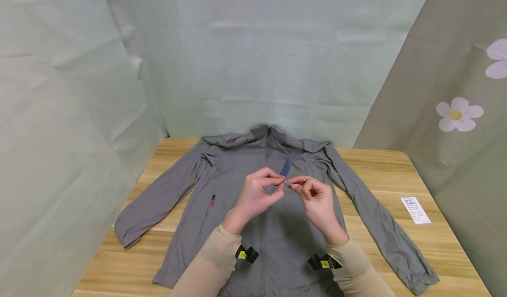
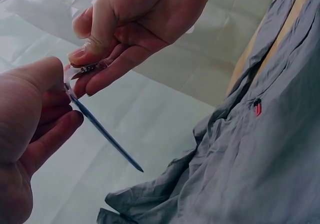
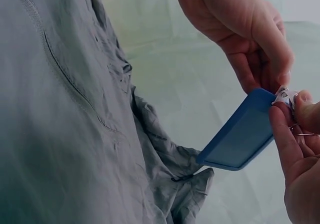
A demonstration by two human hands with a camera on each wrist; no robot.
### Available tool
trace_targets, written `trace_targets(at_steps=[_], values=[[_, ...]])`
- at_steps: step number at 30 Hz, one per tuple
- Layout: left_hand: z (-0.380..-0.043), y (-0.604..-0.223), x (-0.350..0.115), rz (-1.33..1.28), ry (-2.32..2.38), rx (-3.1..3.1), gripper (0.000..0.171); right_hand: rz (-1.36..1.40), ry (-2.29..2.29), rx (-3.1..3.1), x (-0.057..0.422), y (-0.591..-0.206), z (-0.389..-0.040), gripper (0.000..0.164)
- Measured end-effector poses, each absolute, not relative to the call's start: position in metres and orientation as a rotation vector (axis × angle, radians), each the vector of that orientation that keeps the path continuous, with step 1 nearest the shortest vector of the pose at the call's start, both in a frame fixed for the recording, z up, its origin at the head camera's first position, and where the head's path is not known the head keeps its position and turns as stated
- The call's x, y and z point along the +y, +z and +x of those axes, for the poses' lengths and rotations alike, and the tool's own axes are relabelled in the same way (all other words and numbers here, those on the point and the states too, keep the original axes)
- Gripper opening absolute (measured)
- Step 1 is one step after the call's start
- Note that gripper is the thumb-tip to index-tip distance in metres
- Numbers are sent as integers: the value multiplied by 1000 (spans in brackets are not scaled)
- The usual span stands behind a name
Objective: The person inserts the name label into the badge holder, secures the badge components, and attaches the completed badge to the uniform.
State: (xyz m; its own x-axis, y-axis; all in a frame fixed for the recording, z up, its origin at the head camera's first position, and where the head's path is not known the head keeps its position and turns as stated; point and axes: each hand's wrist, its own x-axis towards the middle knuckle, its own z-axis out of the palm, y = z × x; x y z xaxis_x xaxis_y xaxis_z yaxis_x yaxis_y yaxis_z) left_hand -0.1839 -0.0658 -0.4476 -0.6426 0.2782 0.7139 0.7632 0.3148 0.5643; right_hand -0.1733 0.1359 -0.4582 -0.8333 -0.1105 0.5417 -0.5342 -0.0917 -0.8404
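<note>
A blue badge holder (image 3: pixel 242 134) hangs tilted above the grey jacket (image 1: pixel 237 178), held at its top end between both hands. My left hand (image 1: pixel 257 189) pinches the holder's top edge with thumb and fingertips. From the other side, my right hand (image 1: pixel 318 200) grips the small metal clip (image 3: pixel 285 97) with its clear strap between thumb and index finger. Seen edge-on in the left wrist view, the holder looks like a thin blue bar. Fingers partly hide the spot where clip and holder meet.
The jacket lies spread on a wooden table (image 1: pixel 380 169), sleeves out to both sides, its collar by the back wall. A red zipper pull (image 1: pixel 212 201) shows on its left side. A white printed card (image 1: pixel 415 210) lies at the right. Pale sheets hang around the table.
</note>
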Motion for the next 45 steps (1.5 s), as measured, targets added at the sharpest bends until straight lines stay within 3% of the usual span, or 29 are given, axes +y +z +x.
trace_targets(at_steps=[45], values=[[-186, -450, -69, -977, -1516, -1990, 19, 844, 2197, -1647, 136, -462, -171, 50]])
